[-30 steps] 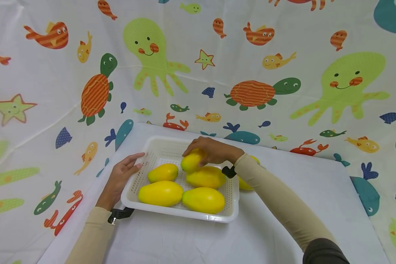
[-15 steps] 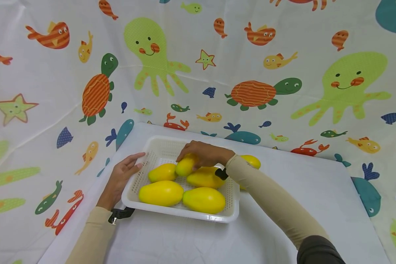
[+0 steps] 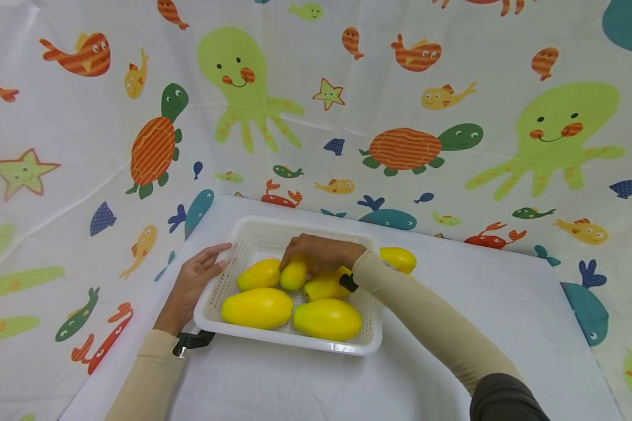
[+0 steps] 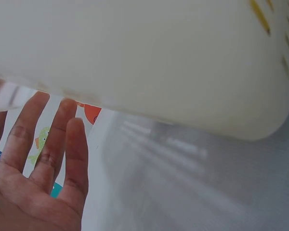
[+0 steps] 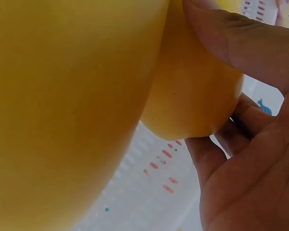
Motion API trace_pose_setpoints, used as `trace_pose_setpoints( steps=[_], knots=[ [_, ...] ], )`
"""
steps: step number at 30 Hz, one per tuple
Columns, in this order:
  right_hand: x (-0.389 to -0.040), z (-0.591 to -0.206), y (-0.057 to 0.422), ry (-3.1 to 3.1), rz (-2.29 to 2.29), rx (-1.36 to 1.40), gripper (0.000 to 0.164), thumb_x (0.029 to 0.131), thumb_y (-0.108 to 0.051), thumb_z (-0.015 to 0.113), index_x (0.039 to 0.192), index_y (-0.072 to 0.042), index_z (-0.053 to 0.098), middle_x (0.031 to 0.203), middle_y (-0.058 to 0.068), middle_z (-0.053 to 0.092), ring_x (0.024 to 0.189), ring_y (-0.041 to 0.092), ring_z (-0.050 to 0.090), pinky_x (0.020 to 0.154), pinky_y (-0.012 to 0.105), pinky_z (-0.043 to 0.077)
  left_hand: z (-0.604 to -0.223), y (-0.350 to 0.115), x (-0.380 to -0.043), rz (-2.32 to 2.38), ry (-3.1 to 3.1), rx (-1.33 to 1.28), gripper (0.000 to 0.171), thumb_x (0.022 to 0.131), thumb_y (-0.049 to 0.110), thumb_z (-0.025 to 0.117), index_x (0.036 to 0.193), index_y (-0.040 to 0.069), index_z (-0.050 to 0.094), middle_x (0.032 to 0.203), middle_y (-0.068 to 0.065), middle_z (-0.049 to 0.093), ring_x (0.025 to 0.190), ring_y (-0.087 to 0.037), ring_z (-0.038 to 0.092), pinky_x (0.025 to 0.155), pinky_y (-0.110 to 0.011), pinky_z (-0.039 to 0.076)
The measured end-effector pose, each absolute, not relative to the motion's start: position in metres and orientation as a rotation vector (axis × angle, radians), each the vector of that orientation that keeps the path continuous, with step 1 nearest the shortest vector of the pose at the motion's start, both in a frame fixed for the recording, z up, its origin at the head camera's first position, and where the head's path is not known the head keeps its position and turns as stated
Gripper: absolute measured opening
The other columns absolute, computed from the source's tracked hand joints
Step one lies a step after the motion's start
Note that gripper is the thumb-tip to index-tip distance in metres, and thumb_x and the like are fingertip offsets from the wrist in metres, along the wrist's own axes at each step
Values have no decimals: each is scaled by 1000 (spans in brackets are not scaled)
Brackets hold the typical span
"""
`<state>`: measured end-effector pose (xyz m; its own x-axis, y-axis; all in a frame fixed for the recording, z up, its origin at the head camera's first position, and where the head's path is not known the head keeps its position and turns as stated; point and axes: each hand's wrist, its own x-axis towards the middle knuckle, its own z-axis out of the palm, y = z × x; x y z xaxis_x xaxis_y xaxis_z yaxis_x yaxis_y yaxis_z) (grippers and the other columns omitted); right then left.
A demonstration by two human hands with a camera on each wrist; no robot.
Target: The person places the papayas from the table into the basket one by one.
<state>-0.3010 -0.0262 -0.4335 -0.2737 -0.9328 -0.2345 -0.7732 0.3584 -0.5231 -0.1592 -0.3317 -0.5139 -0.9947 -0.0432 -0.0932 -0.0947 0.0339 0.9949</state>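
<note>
Showing its palm (image 5: pixel 253 187) in wrist view only, right grip (image 3: pixel 318 252) holds fruit (image 3: pixel 293 278).

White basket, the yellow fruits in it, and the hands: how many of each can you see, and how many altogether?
White basket: 1
Yellow fruits in it, counting the held one: 5
Hands (left hand, right hand): 2
Total: 8

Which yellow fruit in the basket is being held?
The middle fruit of the back row in the basket; it alone is in the right grip.
</note>
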Motion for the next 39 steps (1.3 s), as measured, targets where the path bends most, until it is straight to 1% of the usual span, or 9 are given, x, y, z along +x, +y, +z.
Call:
trace_pose_setpoints(
  steps=[5,10,18,24,27,31,33,39],
  knots=[
    [-298,-435,-29,2128,-376,-1458,47,96,-10,79,140,-23,70,147,-1,63,136,22,52,127,45,39,-514,-332,-159,2156,2231,-148,59,107,40,64,161,27,45,170,-1,44,131,-19,69,97,-39,62],
    [-298,-437,-31,2132,-390,-1421,45,96,-9,78,138,-23,71,144,0,64,131,21,55,127,45,40,-514,-332,-159,2150,2233,-149,59,107,41,64,161,27,45,170,-2,44,131,-20,69,97,-40,62],
    [-300,-440,-29,2131,-446,-1358,43,96,-9,77,136,-24,71,143,-4,65,127,18,54,126,43,42,-515,-333,-160,2128,2261,-152,60,106,44,65,161,29,46,170,-1,44,130,-21,69,97,-41,63],
    [-302,-441,-26,2146,-458,-1381,41,96,-13,78,135,-24,71,145,-4,64,131,20,54,127,45,40,-515,-332,-159,2138,2246,-168,60,106,42,65,161,28,46,170,-2,44,128,-17,70,96,-41,62],
    [-303,-438,-22,2157,-497,-1385,41,96,-14,78,136,-21,70,146,-3,65,136,21,54,127,45,40,-514,-332,-159,2137,2252,-175,60,106,42,66,160,27,46,169,-3,45,128,-17,70,97,-41,62],
    [-305,-429,-14,2179,-561,-1405,42,96,-12,78,137,-18,70,146,-2,66,140,26,55,128,47,40,-512,-331,-158,2122,2266,-174,61,105,43,65,161,27,46,170,-4,44,128,-17,69,97,-41,62],
    [-306,-424,-8,2214,-572,-1419,43,96,-10,78,137,-20,70,146,-3,66,141,25,55,127,46,40,-512,-330,-158,2120,2264,-168,61,106,43,65,161,26,45,170,-5,43,129,-18,69,97,-42,62],
    [-313,-406,18,2312,-676,-1396,44,95,-9,79,137,-19,70,145,-4,66,142,22,56,125,46,44,-512,-330,-158,2115,2267,-162,61,106,43,64,161,26,45,170,-6,43,128,-20,70,97,-42,62]
  ],
)
